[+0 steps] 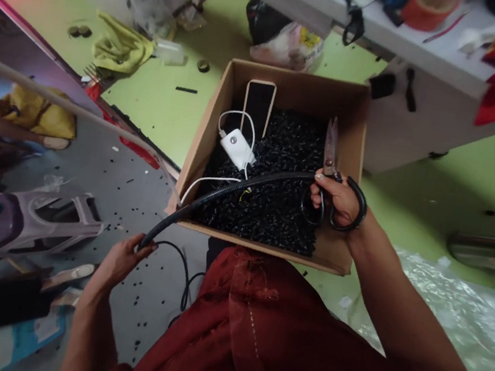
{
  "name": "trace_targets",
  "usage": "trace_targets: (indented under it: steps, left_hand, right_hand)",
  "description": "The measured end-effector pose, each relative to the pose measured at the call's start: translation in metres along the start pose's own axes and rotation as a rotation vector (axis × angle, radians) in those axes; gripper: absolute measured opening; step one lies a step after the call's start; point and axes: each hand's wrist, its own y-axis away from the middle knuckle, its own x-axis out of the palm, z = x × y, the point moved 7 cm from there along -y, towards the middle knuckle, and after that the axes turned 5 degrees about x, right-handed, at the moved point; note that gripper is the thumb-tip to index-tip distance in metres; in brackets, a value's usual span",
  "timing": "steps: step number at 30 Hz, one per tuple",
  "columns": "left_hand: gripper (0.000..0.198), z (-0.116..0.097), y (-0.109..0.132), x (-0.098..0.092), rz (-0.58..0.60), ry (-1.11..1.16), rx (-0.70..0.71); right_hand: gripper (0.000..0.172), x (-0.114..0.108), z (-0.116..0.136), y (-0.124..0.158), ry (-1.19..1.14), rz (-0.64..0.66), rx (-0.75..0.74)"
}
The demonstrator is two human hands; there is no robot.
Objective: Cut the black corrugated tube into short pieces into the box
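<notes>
My left hand [119, 260] is closed around the lower end of a long black ribbed tube [228, 190]. The tube arches over a cardboard box [334, 257] toward my right hand [340, 199], whose thumb presses on its far end. That same hand also has scissors [331, 145] in it, black-handled, with rust-brown blades pointing away from me. Inside the box lies a heap of short black pieces [275, 215]. A white power bank [237, 148] with a white cable rests on the heap, and a phone [258, 106] leans against the far wall.
A plastic stool [35, 221] lies at the left, with another person's foot [74, 274] nearby. A yellow cloth [121, 46] is on the green floor. Ahead runs a white table [384, 35] bearing tape and a red cloth. Clear plastic sheeting [453, 312] spreads at the right.
</notes>
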Motion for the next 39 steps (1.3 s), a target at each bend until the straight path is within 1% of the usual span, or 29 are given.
trace_targets:
  steps: [2,5,7,9,12,13,15,17,19,21,24,27,30,32,35,39]
  left_hand:
    - [0.038,-0.018,0.009,-0.003,0.119,0.008,0.040]
    - [0.040,-0.054,0.022,-0.016,0.177,0.094,0.175]
    - [0.038,-0.084,0.030,-0.019,0.249,0.183,0.274]
    - [0.037,-0.116,0.036,-0.014,0.354,0.257,0.352]
    - [0.040,-0.163,0.043,0.004,0.539,0.402,0.430]
    - [0.042,-0.178,0.043,0.009,0.571,0.480,0.449]
    - [0.048,-0.207,0.039,0.019,0.613,0.655,0.459]
    - [0.052,-0.234,0.031,0.025,0.599,0.863,0.433]
    - [0.053,-0.257,0.022,0.032,0.610,1.040,0.361]
    - [0.048,-0.275,0.014,0.042,0.668,1.158,0.243]
    - [0.040,-0.292,0.000,0.052,0.719,1.264,0.064]
    - [0.032,-0.305,-0.013,0.055,0.741,1.347,-0.008]
    - [0.024,-0.316,-0.019,0.055,0.790,1.390,0.002]
    - [0.020,-0.320,-0.018,0.053,0.800,1.393,0.018]
    - [0.016,-0.318,-0.016,0.052,0.775,1.380,0.018]
    - [0.014,-0.308,-0.017,0.049,0.782,1.316,0.046]
  right_hand:
    - [0.041,0.000,-0.001,0.000,-0.004,0.003,0.006]
    - [0.043,0.005,-0.004,0.001,0.036,0.049,0.014]
    - [0.042,0.008,-0.005,0.001,0.071,0.080,0.011]
    - [0.041,0.010,-0.006,0.000,0.092,0.096,0.008]
    - [0.038,0.009,-0.006,-0.001,0.077,0.089,0.017]
    - [0.037,0.008,-0.005,-0.001,0.058,0.081,0.018]
    - [0.036,0.008,-0.003,-0.001,0.016,0.094,0.016]
    - [0.036,0.008,-0.002,-0.002,-0.005,0.114,0.018]
    - [0.037,0.009,-0.002,-0.003,0.005,0.144,0.010]
    - [0.037,0.010,-0.004,-0.004,0.031,0.164,-0.004]
    - [0.035,0.008,-0.006,-0.008,0.118,0.156,-0.038]
    - [0.033,0.006,-0.007,-0.012,0.154,0.124,-0.059]
    - [0.032,0.003,-0.006,-0.015,0.185,0.078,-0.083]
    - [0.032,0.003,-0.004,-0.015,0.207,0.052,-0.096]
    - [0.034,0.002,-0.003,-0.014,0.258,0.012,-0.108]
    - [0.036,-0.002,0.000,-0.009,0.370,-0.078,-0.138]
